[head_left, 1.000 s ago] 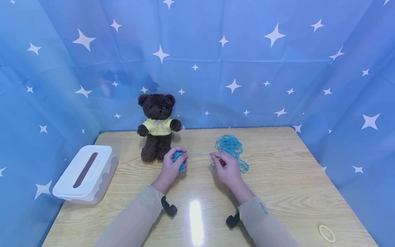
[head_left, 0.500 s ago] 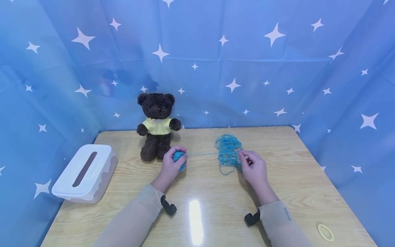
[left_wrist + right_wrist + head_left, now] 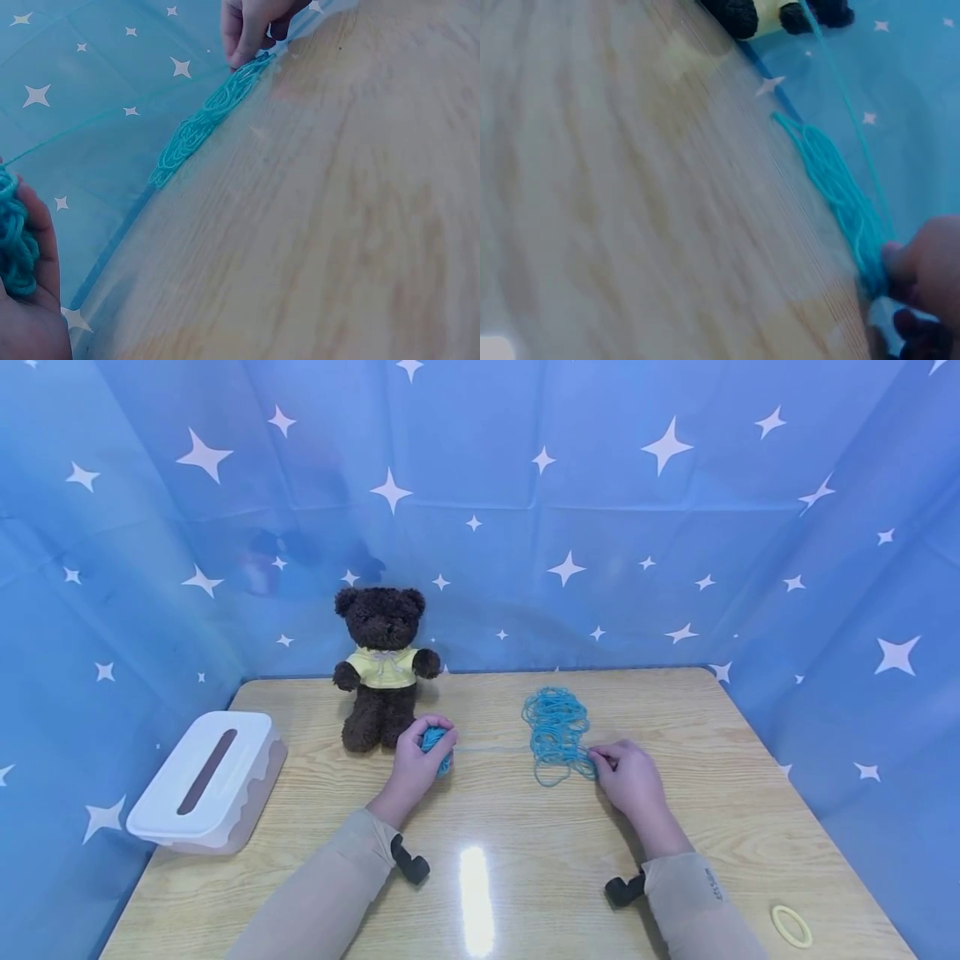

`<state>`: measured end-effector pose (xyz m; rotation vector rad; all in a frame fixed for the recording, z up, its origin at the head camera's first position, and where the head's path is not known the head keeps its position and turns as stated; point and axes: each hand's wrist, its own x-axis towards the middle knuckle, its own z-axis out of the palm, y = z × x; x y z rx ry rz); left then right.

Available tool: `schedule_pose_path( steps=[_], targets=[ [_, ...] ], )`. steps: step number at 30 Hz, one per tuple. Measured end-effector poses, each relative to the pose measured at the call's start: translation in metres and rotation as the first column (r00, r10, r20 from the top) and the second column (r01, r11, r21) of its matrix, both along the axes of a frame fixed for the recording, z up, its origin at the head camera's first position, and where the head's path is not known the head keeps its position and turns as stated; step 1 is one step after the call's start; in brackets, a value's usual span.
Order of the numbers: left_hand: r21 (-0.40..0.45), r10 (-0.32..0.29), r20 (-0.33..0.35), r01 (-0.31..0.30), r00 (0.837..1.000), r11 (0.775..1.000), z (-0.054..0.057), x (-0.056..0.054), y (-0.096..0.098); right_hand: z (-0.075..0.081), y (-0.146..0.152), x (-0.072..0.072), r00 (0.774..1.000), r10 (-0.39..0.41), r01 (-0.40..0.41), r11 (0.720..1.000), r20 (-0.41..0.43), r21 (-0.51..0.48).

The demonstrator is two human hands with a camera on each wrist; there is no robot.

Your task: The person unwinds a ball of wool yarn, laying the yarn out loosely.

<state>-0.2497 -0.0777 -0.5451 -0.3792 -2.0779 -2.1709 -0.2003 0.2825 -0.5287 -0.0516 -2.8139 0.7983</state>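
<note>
R hand (image 3: 632, 777) lower — strand (image 3: 862, 142) in pinch at yarn pile (image 3: 555, 725) — L hand (image 3: 416, 768) round bundle (image 3: 432, 741)

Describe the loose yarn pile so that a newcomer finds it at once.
On the wooden table, look right of the teddy bear. Just left of the right hand lies the loose yarn pile: turquoise loops spread out, unlike the compact yarn bundle in the left hand.

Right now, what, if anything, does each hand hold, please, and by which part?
The left hand holds a yarn bundle round its sides; the right hand pinches yarn at the edge of the pile.
</note>
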Motion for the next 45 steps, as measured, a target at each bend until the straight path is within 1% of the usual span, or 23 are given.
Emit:
schedule_pose_path(
  steps=[2,4,7,9,11,14,15,17,19,21,23,26,28,30,34,36,40,45],
  targets=[
    [0.001,0.0,0.0,0.0,1.0,1.0,0.001,0.0,0.0,0.0,-0.001,0.0,0.998,0.022,-0.023,1.0,0.053,0.015],
    [0.003,-0.002,0.001,0.002,1.0,1.0,0.002,0.001,0.0,0.001,-0.003,0.0,0.997,0.034,-0.036,0.999,0.074,0.018],
    [0.006,-0.008,0.007,0.008,1.0,1.0,0.002,0.001,-0.001,0.002,-0.007,0.001,0.997,0.038,-0.039,0.999,0.067,0.005],
    [0.01,-0.014,0.011,0.014,1.0,1.0,0.002,0.001,-0.001,0.004,-0.011,0.001,0.999,0.028,-0.028,1.0,0.046,-0.006],
    [0.014,-0.02,0.015,0.02,1.0,1.0,0.002,0.001,-0.001,0.007,-0.017,0.002,1.0,0.013,-0.013,1.0,0.007,-0.029],
    [0.019,-0.023,0.015,0.023,1.0,1.0,0.001,0.001,-0.001,0.01,-0.031,0.002,0.995,0.008,-0.015,0.997,-0.101,-0.072],
    [0.02,-0.024,0.013,0.024,1.0,1.0,0.002,0.001,-0.002,0.011,-0.038,0.002,0.989,0.019,-0.032,0.996,-0.145,-0.087],
    [0.02,-0.022,0.01,0.022,1.0,1.0,0.002,0.0,-0.002,0.012,-0.053,0.002,0.973,0.076,-0.101,0.989,-0.217,-0.107],
    [0.023,-0.021,0.012,0.021,1.0,1.0,0.002,0.001,-0.002,0.013,-0.072,0.002,0.955,0.156,-0.19,0.975,-0.252,-0.116],
    [0.027,-0.026,0.016,0.026,1.0,0.999,0.002,0.001,-0.002,0.014,-0.091,0.002,0.944,0.237,-0.274,0.95,-0.229,-0.148],
    [0.029,-0.034,0.017,0.034,0.999,0.999,0.002,0.001,-0.002,0.016,-0.11,0.003,0.939,0.298,-0.329,0.923,-0.172,-0.197],
    [0.027,-0.049,0.016,0.049,0.999,0.998,0.002,0.002,-0.001,0.017,-0.134,0.003,0.932,0.35,-0.363,0.895,-0.095,-0.258],
    [0.024,-0.058,0.017,0.057,0.998,0.998,0.002,0.001,-0.001,0.017,-0.146,0.002,0.925,0.372,-0.379,0.884,-0.078,-0.272],
    [0.021,-0.061,0.018,0.061,0.998,0.998,0.002,0.001,0.0,0.017,-0.156,0.001,0.92,0.386,-0.391,0.882,-0.074,-0.261],
    [0.004,-0.055,0.014,0.055,0.998,0.998,0.002,0.0,0.001,0.014,-0.166,0.0,0.919,0.386,-0.392,0.889,-0.075,-0.235],
    [-0.001,-0.051,0.009,0.051,0.999,0.999,0.001,-0.001,0.001,0.012,-0.166,0.0,0.922,0.376,-0.387,0.893,-0.094,-0.231],
    [-0.02,-0.037,-0.004,0.037,0.999,0.999,0.002,-0.001,0.001,0.013,-0.16,-0.001,0.931,0.337,-0.363,0.899,-0.141,-0.246],
    [-0.03,-0.019,-0.008,0.018,1.0,0.999,0.002,0.0,0.001,0.017,-0.144,-0.002,0.945,0.264,-0.31,0.911,-0.191,-0.272]
  ],
)
